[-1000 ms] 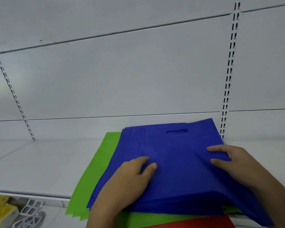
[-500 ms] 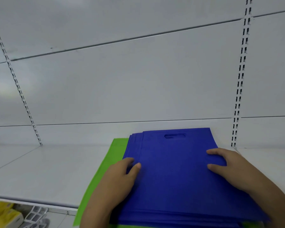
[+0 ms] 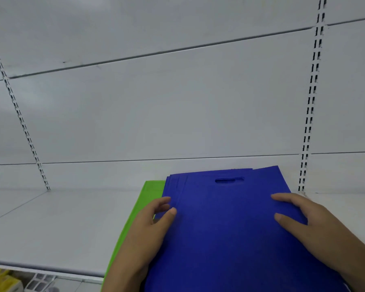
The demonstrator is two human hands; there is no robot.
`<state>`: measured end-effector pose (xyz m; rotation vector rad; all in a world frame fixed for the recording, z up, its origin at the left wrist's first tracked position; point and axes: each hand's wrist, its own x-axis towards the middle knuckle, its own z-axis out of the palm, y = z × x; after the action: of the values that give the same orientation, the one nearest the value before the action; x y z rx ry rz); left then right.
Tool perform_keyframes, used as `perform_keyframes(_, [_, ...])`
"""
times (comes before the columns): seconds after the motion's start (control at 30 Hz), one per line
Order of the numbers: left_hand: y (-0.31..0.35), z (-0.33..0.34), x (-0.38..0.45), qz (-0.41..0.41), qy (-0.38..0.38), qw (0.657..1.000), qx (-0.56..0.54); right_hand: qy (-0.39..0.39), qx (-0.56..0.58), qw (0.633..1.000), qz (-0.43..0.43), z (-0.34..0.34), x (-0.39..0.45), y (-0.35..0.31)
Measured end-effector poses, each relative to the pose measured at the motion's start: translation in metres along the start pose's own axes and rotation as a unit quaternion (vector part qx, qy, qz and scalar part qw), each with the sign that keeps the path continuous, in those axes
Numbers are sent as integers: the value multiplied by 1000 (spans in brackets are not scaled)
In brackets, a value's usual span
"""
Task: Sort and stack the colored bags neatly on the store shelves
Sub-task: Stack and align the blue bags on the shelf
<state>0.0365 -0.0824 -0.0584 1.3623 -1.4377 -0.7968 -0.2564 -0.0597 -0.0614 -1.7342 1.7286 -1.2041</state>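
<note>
Fingers of left hand curled on side edge of blue bags, thumb on top; right hand fingers spread flat on other edge. Stack between, over green bag poking out past left knuckles. I'd nudge both sides inward gently, layers slip.

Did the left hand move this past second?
Yes. The left hand slid left, away from the right slotted upright, to the left edge of the blue bags.

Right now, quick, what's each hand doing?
Left hand: closed, gripping the left edge of the blue bags.
Right hand: open, resting flat on the blue bags.
</note>
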Motion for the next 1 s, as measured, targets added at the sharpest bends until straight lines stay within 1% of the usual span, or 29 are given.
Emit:
perform_keyframes(0.07, [-3,-2,0,-7,-10,1000,2,-14,22,1000,9,3,-4,0])
perform_keyframes(0.2, [-8,-1,-2,-17,-26,1000,4,-4,52,998,20,8,-7,1])
perform_keyframes(0.37, [-12,-2,0,-23,-34,999,-2,5,47,999,19,11,-7,-2])
perform_keyframes(0.6, [-14,-3,3,-30,-9,999,-22,5,15,1000,6,25,-19,-5])
perform_keyframes(0.7, [-11,-1,2,-27,-3,999,-21,18,26,999,5,26,-19,-5])
perform_keyframes(0.87, [-10,-5,1,-25,-46,997,-59,26,60,998,9,25,-23,-5])
perform_keyframes(0.93, [-7,-9,-1,-28,-81,991,-100,19,59,998,10,23,-23,-7])
perform_keyframes(1.0, [-3,-12,-4,-18,-108,987,-117,3,49,999,5,19,-22,-12])
